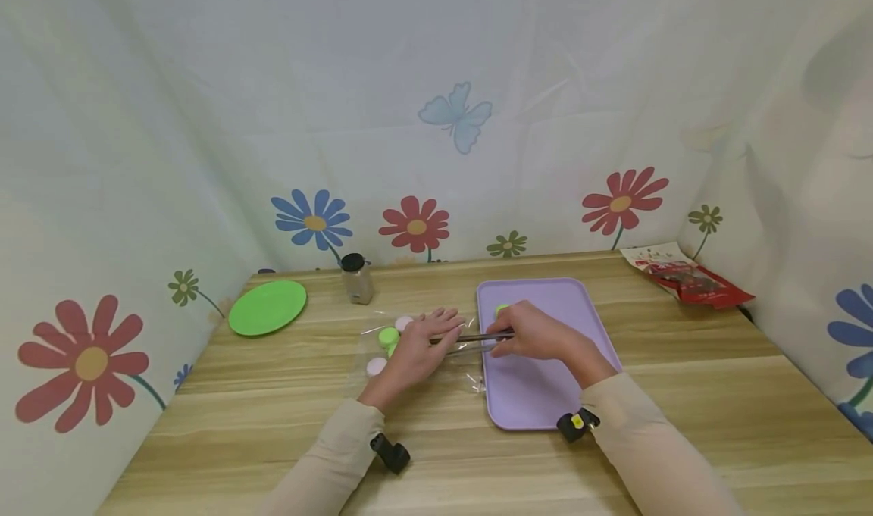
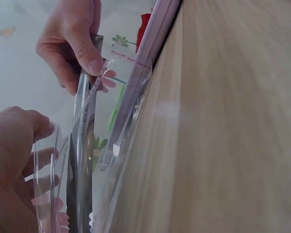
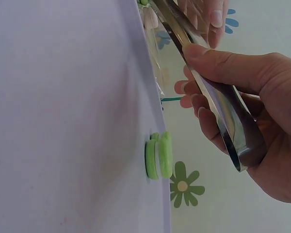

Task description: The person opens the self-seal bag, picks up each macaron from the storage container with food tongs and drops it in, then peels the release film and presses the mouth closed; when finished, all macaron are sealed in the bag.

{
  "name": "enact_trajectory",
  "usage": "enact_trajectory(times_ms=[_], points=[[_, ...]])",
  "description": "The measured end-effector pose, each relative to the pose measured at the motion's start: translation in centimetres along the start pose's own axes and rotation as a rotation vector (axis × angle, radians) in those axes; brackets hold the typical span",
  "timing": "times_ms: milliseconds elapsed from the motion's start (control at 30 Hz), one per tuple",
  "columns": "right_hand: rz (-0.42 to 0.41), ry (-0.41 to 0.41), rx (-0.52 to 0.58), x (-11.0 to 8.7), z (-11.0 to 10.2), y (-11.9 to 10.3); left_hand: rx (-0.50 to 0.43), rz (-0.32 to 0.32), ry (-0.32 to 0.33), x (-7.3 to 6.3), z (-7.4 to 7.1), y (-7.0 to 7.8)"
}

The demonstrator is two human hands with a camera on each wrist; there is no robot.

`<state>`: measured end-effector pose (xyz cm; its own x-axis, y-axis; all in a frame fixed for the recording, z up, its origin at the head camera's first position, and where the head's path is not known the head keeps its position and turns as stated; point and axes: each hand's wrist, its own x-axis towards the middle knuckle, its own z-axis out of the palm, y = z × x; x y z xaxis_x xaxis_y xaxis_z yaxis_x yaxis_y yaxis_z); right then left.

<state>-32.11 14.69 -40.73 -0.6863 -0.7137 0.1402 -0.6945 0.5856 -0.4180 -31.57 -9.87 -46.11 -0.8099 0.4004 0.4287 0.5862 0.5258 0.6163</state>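
My right hand (image 1: 539, 334) grips metal tongs (image 3: 218, 92) above the purple tray (image 1: 535, 398). The tongs point left into a clear plastic bag (image 1: 439, 376), where their tips are hidden from the head view by my left hand (image 1: 417, 347). That hand lies over the bag, its fingers extended against the film near the mouth. Inside the bag are green macarons (image 1: 388, 337) and pink macarons (image 1: 376, 367), partly covered by the hand. At the tray's left edge sits a green macaron (image 3: 159, 156), with a bit of another green piece behind it.
A green plate (image 1: 268, 308) lies at the table's far left, with a black-lidded jar (image 1: 357, 279) to its right. At the back right corner rests a red and white packet (image 1: 689, 277). Flower-printed cloth (image 1: 532, 160) hangs behind the wooden table (image 1: 273, 402).
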Motion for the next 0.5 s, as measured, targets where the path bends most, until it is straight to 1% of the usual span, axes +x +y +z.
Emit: enact_trajectory(times_ms=[133,300,400,500], points=[[-0.003,-0.004,-0.009,-0.1,-0.1,-0.1,0.002,-0.006,-0.008,0.0,0.1,0.0],[0.025,-0.013,-0.001,-0.5,-0.4,0.0,0.009,-0.011,-0.017,0.1,0.0,0.1],[0.034,-0.003,0.006,-1.1,-0.7,0.4,0.013,-0.019,-0.020,0.0,0.0,0.2],[0.023,0.017,0.011,-2.1,-1.3,0.8,0.004,-0.010,-0.008,0.0,0.0,0.1]])
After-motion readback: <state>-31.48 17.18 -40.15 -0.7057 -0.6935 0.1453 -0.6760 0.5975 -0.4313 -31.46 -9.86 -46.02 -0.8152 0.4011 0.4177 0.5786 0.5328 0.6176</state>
